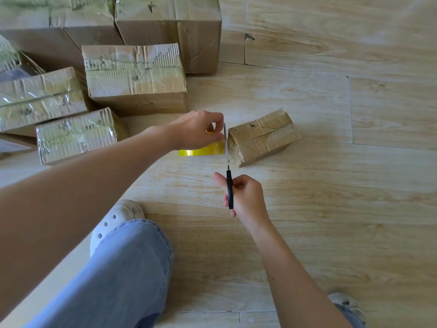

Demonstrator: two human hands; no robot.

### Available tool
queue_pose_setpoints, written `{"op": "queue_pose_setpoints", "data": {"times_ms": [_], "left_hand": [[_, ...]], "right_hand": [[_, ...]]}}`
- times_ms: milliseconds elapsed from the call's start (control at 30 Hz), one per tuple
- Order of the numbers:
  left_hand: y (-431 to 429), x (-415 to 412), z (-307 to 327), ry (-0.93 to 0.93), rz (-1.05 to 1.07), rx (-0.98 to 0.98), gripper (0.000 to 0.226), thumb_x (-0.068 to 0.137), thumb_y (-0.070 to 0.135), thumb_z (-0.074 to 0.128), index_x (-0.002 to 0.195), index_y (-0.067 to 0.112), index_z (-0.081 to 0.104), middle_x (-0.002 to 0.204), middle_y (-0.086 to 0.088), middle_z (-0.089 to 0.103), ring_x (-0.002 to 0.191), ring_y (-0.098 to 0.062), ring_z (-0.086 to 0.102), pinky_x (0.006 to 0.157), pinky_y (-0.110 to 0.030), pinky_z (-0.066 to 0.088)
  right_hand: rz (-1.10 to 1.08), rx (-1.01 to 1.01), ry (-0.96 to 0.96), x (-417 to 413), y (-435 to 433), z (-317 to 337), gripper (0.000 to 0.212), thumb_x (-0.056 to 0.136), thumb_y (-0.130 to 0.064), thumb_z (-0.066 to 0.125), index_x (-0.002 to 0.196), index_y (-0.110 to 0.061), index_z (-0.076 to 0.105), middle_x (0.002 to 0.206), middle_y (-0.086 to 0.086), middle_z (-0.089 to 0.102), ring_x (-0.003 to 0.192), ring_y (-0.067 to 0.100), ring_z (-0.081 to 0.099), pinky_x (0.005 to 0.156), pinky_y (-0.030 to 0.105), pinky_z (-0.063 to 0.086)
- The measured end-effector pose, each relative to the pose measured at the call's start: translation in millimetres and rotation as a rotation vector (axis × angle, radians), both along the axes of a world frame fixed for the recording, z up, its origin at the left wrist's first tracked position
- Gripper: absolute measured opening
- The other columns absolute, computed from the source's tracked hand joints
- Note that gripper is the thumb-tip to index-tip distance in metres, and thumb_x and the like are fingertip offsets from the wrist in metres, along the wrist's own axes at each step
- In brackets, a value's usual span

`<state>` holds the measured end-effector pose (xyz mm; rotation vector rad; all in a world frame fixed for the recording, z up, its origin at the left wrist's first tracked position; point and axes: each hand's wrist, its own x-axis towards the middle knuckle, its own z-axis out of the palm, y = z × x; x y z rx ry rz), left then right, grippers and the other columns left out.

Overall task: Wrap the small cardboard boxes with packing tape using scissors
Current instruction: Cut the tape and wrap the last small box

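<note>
Gripping slim black-handled steel scissors (229, 176) in the right hand (246, 195), blades pointing away, alongside glossy yellow packing tape (203, 150) pinched in the left hand (196, 130). Just right of the blades, on the pale wood-grain floor (331, 209): small creased brown cardboard box (263, 138). Farther left: larger crumpled, tape-shiny cardboard boxes (134, 76).

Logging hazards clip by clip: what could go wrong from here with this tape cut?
The scissors blades pass beside the pinching fingertips of the left hand; a nick seems possible. The tape looks pulled toward the small box, which nothing holds, so a tug could drag it. Once cut, the free end may curl and stick to itself.
</note>
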<state>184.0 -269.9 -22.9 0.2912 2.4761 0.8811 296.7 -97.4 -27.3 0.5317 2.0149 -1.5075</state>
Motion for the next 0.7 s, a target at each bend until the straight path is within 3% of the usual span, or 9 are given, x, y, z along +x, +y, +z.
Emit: {"op": "queue_pose_setpoints", "data": {"times_ms": [133, 300, 400, 500, 600, 700], "left_hand": [[3.7, 1.2, 1.1, 0.012, -0.010, -0.009, 0.020, 0.089, 0.035, 0.062, 0.078, 0.034, 0.046, 0.084, 0.009, 0.057, 0.089, -0.020, 0.060, 0.064, -0.026, 0.043], [5.1, 0.1, 2.6, 0.032, 0.017, 0.004, 0.015, 0.088, 0.032, 0.065, 0.084, 0.024, 0.053, 0.082, 0.009, 0.057, 0.086, -0.016, 0.059, 0.071, -0.029, 0.045], [6.4, 0.8, 3.7, 0.047, 0.026, 0.023, 0.014, 0.087, 0.028, 0.066, 0.083, 0.023, 0.054, 0.075, 0.018, 0.054, 0.075, -0.002, 0.053, 0.061, -0.020, 0.039], [8.2, 0.9, 4.7, 0.066, 0.043, 0.042, 0.013, 0.087, 0.025, 0.067, 0.082, 0.020, 0.056, 0.073, 0.020, 0.053, 0.072, 0.009, 0.050, 0.059, -0.014, 0.036], [9.4, -0.2, 6.8, 0.074, 0.031, 0.038, 0.015, 0.086, 0.025, 0.068, 0.081, 0.020, 0.055, 0.072, 0.019, 0.054, 0.072, 0.009, 0.050, 0.060, -0.014, 0.037], [7.9, 0.0, 6.7, 0.096, 0.044, 0.023, 0.016, 0.086, 0.027, 0.069, 0.081, 0.019, 0.056, 0.073, 0.015, 0.056, 0.077, -0.005, 0.056, 0.061, -0.020, 0.040]], "right_hand": [[-0.024, -0.080, -0.075, -1.2, 1.0, 2.2, 0.057, 0.066, -0.062, 0.074, 0.073, -0.012, 0.048, 0.054, 0.001, 0.056, 0.046, 0.014, 0.049, 0.048, 0.023, 0.040], [-0.077, -0.158, -0.042, -0.5, 2.5, 1.1, 0.051, 0.070, -0.052, 0.077, 0.071, -0.010, 0.047, 0.052, 0.003, 0.056, 0.042, 0.010, 0.050, 0.039, 0.013, 0.036], [-0.094, -0.152, -0.021, 2.3, 1.0, -1.8, 0.046, 0.076, -0.042, 0.077, 0.064, -0.011, 0.045, 0.047, 0.000, 0.053, 0.041, 0.009, 0.049, 0.041, 0.014, 0.039], [-0.118, -0.192, -0.050, 4.1, -1.1, -0.6, 0.048, 0.072, -0.045, 0.076, 0.065, -0.010, 0.045, 0.049, 0.002, 0.053, 0.040, 0.010, 0.048, 0.039, 0.014, 0.037], [-0.115, -0.259, -0.094, 2.7, -2.0, 4.4, 0.055, 0.066, -0.056, 0.072, 0.077, -0.008, 0.049, 0.055, 0.007, 0.053, 0.042, 0.012, 0.048, 0.037, 0.017, 0.034], [-0.126, -0.268, -0.081, -0.6, -3.5, 6.5, 0.054, 0.068, -0.054, 0.074, 0.080, -0.008, 0.048, 0.058, 0.010, 0.052, 0.043, 0.011, 0.049, 0.039, 0.017, 0.036]]}}
